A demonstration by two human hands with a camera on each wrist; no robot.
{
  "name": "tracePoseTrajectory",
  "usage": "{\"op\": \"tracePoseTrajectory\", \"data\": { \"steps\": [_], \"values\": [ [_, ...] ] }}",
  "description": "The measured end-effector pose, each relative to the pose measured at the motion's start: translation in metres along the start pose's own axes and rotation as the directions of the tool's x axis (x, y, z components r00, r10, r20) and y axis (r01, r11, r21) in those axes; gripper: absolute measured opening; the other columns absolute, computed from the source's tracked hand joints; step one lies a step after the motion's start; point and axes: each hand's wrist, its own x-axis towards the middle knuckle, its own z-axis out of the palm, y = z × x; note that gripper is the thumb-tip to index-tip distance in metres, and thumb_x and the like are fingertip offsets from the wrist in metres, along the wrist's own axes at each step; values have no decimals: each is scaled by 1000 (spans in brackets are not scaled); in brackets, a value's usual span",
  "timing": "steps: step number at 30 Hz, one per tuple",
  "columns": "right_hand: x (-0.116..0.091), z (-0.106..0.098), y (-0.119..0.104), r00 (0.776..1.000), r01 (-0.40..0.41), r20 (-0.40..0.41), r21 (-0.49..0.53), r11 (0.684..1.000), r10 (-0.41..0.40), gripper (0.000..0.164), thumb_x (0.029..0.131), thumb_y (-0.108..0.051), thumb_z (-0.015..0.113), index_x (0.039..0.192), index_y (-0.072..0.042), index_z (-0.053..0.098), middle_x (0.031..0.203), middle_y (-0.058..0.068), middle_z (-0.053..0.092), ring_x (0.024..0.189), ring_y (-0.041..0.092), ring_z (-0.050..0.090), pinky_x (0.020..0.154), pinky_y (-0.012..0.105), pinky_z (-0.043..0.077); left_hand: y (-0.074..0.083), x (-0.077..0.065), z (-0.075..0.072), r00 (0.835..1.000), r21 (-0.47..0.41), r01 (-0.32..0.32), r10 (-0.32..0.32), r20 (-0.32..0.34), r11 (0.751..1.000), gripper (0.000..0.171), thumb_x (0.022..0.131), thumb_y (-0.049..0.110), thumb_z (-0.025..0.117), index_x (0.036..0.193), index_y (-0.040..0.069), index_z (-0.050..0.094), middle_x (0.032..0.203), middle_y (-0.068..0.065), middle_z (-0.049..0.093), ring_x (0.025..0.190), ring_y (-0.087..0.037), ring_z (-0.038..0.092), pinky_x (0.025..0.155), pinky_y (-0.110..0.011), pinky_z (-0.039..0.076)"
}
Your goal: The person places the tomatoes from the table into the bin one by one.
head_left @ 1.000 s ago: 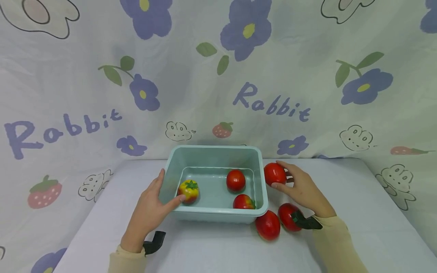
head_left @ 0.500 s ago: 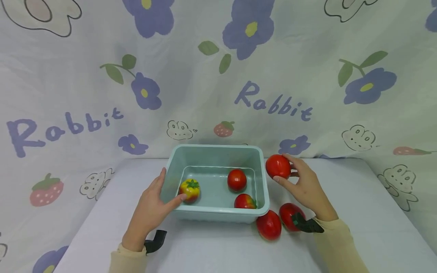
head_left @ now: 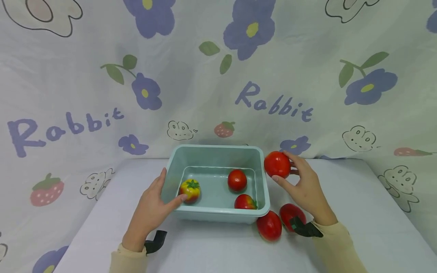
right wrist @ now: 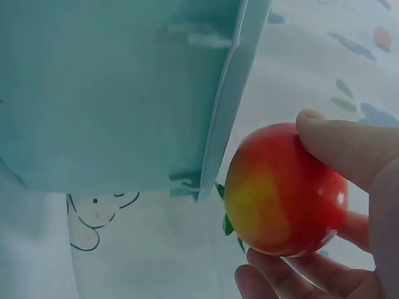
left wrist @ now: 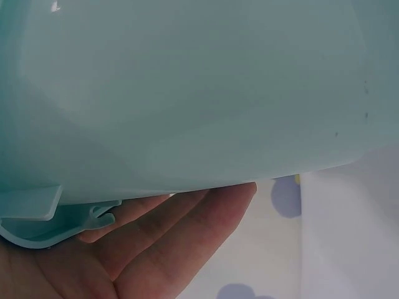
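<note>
In the head view my right hand (head_left: 302, 184) holds a red tomato (head_left: 275, 164) between thumb and fingers, just off the right rim of a pale blue-green plastic bin (head_left: 218, 211). The right wrist view shows a yellow patch and green leaf tips on this tomato (right wrist: 274, 193). My left hand (head_left: 150, 212) rests at the bin's left front corner, thumb over the rim. Its fingers (left wrist: 181, 237) lie straight against the outer wall. Inside the bin sit a yellow-red tomato (head_left: 190, 190), a red tomato (head_left: 237, 180) and another red one (head_left: 245, 201), partly hidden by the front rim.
Outside the bin's right front corner lie two red tomatoes (head_left: 269, 226) on the white tablecloth (head_left: 218, 250). The farther-right tomato (head_left: 291, 216) is partly covered by the black wrist strap. A patterned curtain (head_left: 191, 91) hangs behind the table.
My right hand has raised the tomato from beside the bin's right wall to about rim height. The left hand and the bin have stayed put.
</note>
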Motion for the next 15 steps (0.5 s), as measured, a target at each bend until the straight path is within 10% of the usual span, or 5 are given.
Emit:
{"op": "tracePoseTrajectory", "data": {
  "steps": [15],
  "values": [
    [-5,4,-22,1000,-14,6,177,984,13,80,83,-16,84,149,-10,40,140,7,55,119,25,57,91,14,48,1,0,0,1000,-4,10,-10,4,1000,102,90,55,69,159,0,19,159,-27,29,141,-50,34,107,-69,33]
  ]
}}
